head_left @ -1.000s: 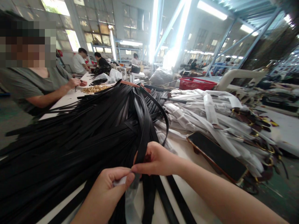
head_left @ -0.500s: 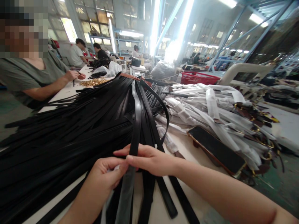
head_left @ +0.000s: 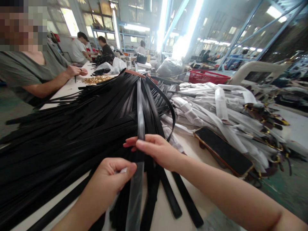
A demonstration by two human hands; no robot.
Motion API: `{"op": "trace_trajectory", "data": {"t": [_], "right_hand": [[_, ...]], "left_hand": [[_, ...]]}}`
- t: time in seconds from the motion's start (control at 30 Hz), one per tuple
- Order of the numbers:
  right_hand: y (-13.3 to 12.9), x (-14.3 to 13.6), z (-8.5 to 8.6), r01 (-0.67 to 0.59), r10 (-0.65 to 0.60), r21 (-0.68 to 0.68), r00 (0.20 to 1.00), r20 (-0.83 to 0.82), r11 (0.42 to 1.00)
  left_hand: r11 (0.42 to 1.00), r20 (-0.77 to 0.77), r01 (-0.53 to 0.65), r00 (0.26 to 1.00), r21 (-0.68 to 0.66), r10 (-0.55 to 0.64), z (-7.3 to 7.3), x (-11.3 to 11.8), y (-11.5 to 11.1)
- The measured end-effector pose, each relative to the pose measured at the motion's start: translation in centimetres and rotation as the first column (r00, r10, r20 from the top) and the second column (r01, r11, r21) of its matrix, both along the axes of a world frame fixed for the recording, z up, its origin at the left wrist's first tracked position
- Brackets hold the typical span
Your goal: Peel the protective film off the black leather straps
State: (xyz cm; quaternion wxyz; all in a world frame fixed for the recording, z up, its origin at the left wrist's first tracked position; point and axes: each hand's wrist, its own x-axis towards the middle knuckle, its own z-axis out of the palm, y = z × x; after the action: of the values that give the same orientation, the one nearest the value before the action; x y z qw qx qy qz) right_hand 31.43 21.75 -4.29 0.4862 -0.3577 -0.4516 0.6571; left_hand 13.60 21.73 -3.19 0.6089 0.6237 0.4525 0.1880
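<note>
A long black strap [head_left: 141, 118] runs from the heap down toward me. My right hand [head_left: 157, 149] is closed on it, the thumb on top and the fingers beneath. Below that hand, the strap's near part lies in a narrow clear plastic sleeve [head_left: 136, 195]. My left hand [head_left: 115, 173] pinches at the sleeve's upper end, with a bit of whitish plastic between thumb and fingers. A big heap of black straps [head_left: 91, 125] spreads around and to the left of my hands. Loose strap ends [head_left: 170, 195] hang beside my right wrist.
A phone-like black slab [head_left: 223, 150] with a brown edge lies on the right. Behind it are white-wrapped straps [head_left: 204, 102] with buckles. A red basket [head_left: 209, 77] stands farther back. A co-worker [head_left: 48, 70] sits at left near small gold pieces [head_left: 97, 79].
My right hand has moved up along the strap, away from my left. My left hand has shifted slightly up and right, and the clear sleeve now covers the strap below.
</note>
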Motion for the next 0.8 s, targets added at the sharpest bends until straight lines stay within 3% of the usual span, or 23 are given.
{"op": "trace_trajectory", "data": {"t": [0.07,0.13,0.23,0.33,0.4,0.5,0.57,0.63,0.73,0.8], "right_hand": [[0.7,0.7,0.1,0.186,-0.194,-0.081,0.976,-0.102,0.979],[0.9,1.0,0.2,0.234,-0.241,-0.069,0.964,-0.113,0.970],[0.0,0.3,0.1,0.091,-0.095,0.054,0.992,0.087,0.994],[-0.8,-0.6,-0.1,-0.084,0.073,0.048,0.978,0.195,0.995],[-0.5,-0.5,-0.2,-0.082,0.082,0.000,0.995,0.063,0.997],[0.7,0.7,-0.3,0.098,-0.118,-0.119,0.978,-0.174,0.988],[1.2,1.2,-0.2,0.191,-0.212,-0.127,0.960,-0.182,0.973],[0.9,1.0,-0.2,0.181,-0.184,-0.040,0.979,-0.086,0.983],[-0.3,-0.4,-0.3,-0.027,0.019,0.077,0.994,0.104,0.997],[-0.7,-1.1,-0.4,-0.116,0.107,0.066,0.987,0.118,0.991]], "left_hand": [[0.992,-0.029,0.127,0.991,-0.010,-0.128,0.0,0.2,-0.4],[0.991,-0.029,0.134,0.990,-0.018,-0.134,-0.1,0.4,-0.7],[1.000,-0.018,-0.003,1.000,0.000,0.003,-0.2,0.3,-0.4],[0.996,0.012,-0.085,0.996,0.022,0.084,-0.1,-0.1,0.0],[1.000,0.003,-0.011,1.000,0.006,0.011,0.0,-0.2,-0.1],[0.980,-0.046,0.195,0.979,-0.024,-0.196,-0.1,0.1,-0.6],[0.974,-0.047,0.227,0.973,-0.017,-0.227,-0.2,0.3,-0.8],[0.993,-0.022,0.118,0.993,-0.008,-0.118,-0.2,0.2,-0.5],[0.993,0.025,-0.117,0.993,0.008,0.117,-0.2,-0.4,0.4],[0.993,0.020,-0.117,0.993,0.030,0.116,-0.3,-0.9,0.7]]}}
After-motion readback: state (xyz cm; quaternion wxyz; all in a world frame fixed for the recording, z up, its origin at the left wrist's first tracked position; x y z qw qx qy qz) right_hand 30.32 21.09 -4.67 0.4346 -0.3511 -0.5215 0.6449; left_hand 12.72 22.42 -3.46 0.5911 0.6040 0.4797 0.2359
